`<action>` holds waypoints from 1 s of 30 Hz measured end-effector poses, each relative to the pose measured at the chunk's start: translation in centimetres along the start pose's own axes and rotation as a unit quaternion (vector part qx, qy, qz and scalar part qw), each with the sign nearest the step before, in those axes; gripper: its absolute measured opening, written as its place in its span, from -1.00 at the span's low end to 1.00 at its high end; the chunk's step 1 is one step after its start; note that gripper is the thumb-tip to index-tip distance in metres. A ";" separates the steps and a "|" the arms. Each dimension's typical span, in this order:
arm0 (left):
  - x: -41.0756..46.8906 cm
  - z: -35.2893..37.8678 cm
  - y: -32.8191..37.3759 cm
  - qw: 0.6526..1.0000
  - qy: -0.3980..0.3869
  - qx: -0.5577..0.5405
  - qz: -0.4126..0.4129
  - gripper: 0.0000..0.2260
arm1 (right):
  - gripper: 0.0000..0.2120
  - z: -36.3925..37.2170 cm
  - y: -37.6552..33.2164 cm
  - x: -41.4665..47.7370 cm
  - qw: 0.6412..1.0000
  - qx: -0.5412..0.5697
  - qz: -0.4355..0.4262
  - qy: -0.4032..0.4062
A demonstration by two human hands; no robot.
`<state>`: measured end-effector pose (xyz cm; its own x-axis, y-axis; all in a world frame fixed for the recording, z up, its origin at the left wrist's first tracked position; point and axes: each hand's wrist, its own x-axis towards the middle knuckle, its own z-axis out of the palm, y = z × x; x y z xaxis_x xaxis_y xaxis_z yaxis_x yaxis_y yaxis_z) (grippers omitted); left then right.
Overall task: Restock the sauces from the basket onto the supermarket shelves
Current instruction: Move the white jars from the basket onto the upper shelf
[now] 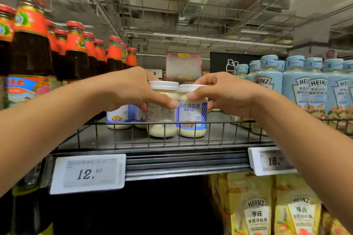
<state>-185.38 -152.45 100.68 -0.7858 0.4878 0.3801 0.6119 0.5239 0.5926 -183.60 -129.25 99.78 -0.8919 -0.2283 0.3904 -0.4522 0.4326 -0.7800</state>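
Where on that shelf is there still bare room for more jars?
Bare shelf lies left of the left jar, in front of the rear jars, and right of the right jar, up to the Heinz bottles. The dark sauce bottles stand crowded.

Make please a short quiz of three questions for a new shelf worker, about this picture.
1. True or false: the left hand and the right hand each hold one white-lidded jar, the left jar and the right jar.
2. Which products stand on the same shelf, to the right of the two jars? A) dark bottles with red caps B) pale blue Heinz bottles C) yellow pouches
3. Fill in: the left price tag reads ___.
Key: 1 true; 2 B; 3 12.50
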 end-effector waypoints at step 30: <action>0.3 -1.5 2.3 0.955 -0.011 0.287 0.070 -0.33 | -0.39 -2.4 -0.1 -1.3 0.998 -0.045 -0.041 -0.027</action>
<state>-184.33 -152.15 103.21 -0.6943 0.5925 0.4086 0.6642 0.7461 0.0468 -182.37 -126.89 100.53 -0.8508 -0.3122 0.4227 -0.5253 0.4861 -0.6984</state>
